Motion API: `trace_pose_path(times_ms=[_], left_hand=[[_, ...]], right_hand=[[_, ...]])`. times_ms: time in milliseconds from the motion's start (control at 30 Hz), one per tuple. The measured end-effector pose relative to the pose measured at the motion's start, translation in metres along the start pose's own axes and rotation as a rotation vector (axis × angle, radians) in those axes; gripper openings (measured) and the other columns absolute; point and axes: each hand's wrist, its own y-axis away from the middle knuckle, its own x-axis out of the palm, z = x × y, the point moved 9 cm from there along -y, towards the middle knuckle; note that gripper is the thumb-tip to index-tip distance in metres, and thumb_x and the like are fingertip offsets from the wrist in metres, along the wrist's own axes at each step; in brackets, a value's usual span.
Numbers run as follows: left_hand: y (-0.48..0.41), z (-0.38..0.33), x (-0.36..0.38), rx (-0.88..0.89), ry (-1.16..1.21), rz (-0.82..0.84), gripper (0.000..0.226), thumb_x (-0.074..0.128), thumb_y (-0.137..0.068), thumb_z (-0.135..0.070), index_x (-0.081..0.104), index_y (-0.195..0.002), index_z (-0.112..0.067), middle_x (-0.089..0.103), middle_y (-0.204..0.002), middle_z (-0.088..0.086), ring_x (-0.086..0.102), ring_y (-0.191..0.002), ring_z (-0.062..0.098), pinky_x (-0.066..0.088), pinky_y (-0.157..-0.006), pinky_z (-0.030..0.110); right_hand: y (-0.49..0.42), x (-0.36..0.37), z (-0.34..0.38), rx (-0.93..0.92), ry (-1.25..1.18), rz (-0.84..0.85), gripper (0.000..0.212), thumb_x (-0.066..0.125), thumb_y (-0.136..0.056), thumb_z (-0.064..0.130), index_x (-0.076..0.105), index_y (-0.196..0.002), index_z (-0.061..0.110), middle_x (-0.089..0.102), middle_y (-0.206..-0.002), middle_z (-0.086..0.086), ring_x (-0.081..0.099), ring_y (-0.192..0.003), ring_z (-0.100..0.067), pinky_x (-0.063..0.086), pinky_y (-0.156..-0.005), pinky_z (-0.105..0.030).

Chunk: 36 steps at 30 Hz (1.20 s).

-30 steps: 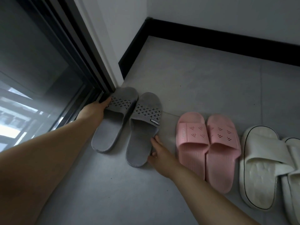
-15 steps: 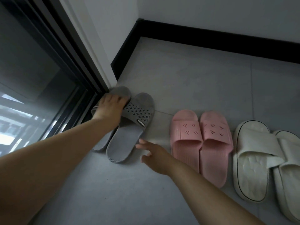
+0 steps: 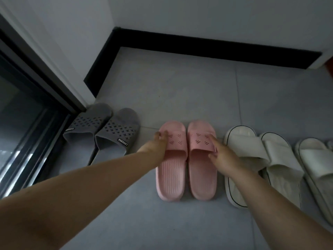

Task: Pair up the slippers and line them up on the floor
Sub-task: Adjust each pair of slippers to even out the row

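Two pink slippers sit side by side on the grey floor, toes toward the wall: the left one (image 3: 172,175) and the right one (image 3: 201,177). My left hand (image 3: 158,146) grips the outer side of the left pink slipper's strap. My right hand (image 3: 222,156) holds the outer side of the right pink slipper's strap, thumb at the strap's rear edge. A grey pair (image 3: 115,136) lies to the left, angled against the door frame, with its two slippers touching. To the right lies a white pair (image 3: 241,141), partly under my right forearm.
A further white slipper (image 3: 315,156) shows at the right edge. A dark sliding-door frame (image 3: 36,105) runs along the left. A black skirting board (image 3: 198,46) lines the wall behind. Bare floor tiles (image 3: 180,87) lie between the slippers and the wall.
Both hands left the grey pair, which now lies together by the door frame. They moved right and took hold of the pink slippers' straps. The view shifted right.
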Motion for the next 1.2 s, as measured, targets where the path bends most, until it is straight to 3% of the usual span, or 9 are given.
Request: trace_pose_path(times_ms=[200,367,500,800,900,967,1033,1133,1200], left_hand=[[-0.004,0.031,-0.009,-0.045,0.191,-0.035,0.053,0.033,-0.099,-0.018,0.015,-0.149,-0.015,0.026,-0.151,0.014,0.042,-0.131,0.033,0.035,-0.110,0.041],[0.000,0.047,-0.012,-0.206,0.168,-0.091,0.058,0.036,-0.093,0.001,0.016,-0.147,-0.006,0.025,-0.149,0.017,0.045,-0.130,0.034,0.035,-0.109,0.040],[0.002,0.048,-0.015,-0.188,0.167,-0.083,0.057,0.040,-0.094,-0.005,0.018,-0.147,-0.006,0.026,-0.150,0.016,0.044,-0.131,0.033,0.034,-0.109,0.038],[0.006,0.046,-0.018,-0.193,0.154,-0.089,0.058,0.048,-0.095,-0.018,0.023,-0.145,-0.006,0.031,-0.146,0.017,0.047,-0.126,0.036,0.037,-0.106,0.039],[0.008,0.038,-0.025,-0.195,0.101,-0.108,0.062,0.054,-0.092,-0.021,0.024,-0.143,-0.004,0.033,-0.144,0.019,0.043,-0.127,0.038,0.036,-0.106,0.044],[0.011,0.017,-0.034,-0.122,0.029,-0.149,0.072,0.058,-0.088,-0.024,0.019,-0.146,-0.005,0.029,-0.148,0.017,0.032,-0.134,0.037,0.028,-0.112,0.043],[0.015,-0.017,-0.045,0.007,-0.001,-0.217,0.076,0.058,-0.084,-0.026,0.018,-0.147,-0.008,0.025,-0.152,0.014,0.023,-0.140,0.034,0.018,-0.116,0.040],[0.020,-0.080,-0.049,0.250,-0.012,-0.294,0.073,0.057,-0.083,-0.025,0.023,-0.146,-0.011,0.027,-0.152,0.010,0.021,-0.141,0.030,0.013,-0.117,0.037],[0.019,-0.122,-0.040,0.374,0.005,-0.261,0.069,0.054,-0.085,-0.021,0.023,-0.146,-0.012,0.028,-0.152,0.008,0.021,-0.141,0.027,0.014,-0.117,0.033]], right_hand=[[-0.004,0.007,0.016,-0.044,-0.031,-0.036,0.058,0.042,-0.096,0.015,0.020,-0.147,0.035,0.046,-0.141,-0.009,0.051,-0.123,-0.027,0.039,-0.092,-0.026],[-0.008,0.013,0.022,-0.095,-0.095,-0.028,0.060,0.046,-0.095,0.012,0.024,-0.146,0.033,0.047,-0.142,-0.008,0.051,-0.124,-0.026,0.039,-0.095,-0.023],[-0.009,0.012,0.024,-0.094,-0.068,-0.028,0.059,0.046,-0.096,0.013,0.023,-0.146,0.033,0.047,-0.143,-0.005,0.050,-0.125,-0.025,0.037,-0.093,-0.023],[-0.014,0.022,0.021,-0.136,-0.119,0.114,0.063,0.040,-0.097,0.011,0.012,-0.148,0.036,0.033,-0.153,0.001,0.043,-0.132,-0.023,0.034,-0.097,-0.020],[-0.003,0.023,0.027,-0.180,-0.220,0.150,0.066,0.046,-0.094,0.011,0.013,-0.150,0.023,0.031,-0.153,-0.007,0.037,-0.137,-0.023,0.028,-0.112,-0.027],[0.009,0.007,0.024,-0.225,-0.257,0.032,0.057,0.052,-0.089,0.009,0.034,-0.143,0.010,0.042,-0.144,-0.016,0.043,-0.132,-0.029,0.033,-0.111,-0.035],[0.023,-0.024,0.000,-0.191,-0.191,-0.237,0.048,0.051,-0.081,-0.001,0.052,-0.128,0.007,0.052,-0.131,-0.021,0.047,-0.123,-0.035,0.036,-0.105,-0.036],[0.051,-0.081,-0.064,0.035,-0.102,-0.619,0.049,0.050,-0.074,-0.005,0.054,-0.122,0.008,0.045,-0.131,-0.019,0.043,-0.119,-0.038,0.034,-0.100,-0.037],[0.060,-0.104,-0.120,0.264,-0.082,-0.648,0.056,0.056,-0.076,0.001,0.045,-0.130,0.010,0.037,-0.138,-0.020,0.036,-0.124,-0.040,0.033,-0.103,-0.041]])
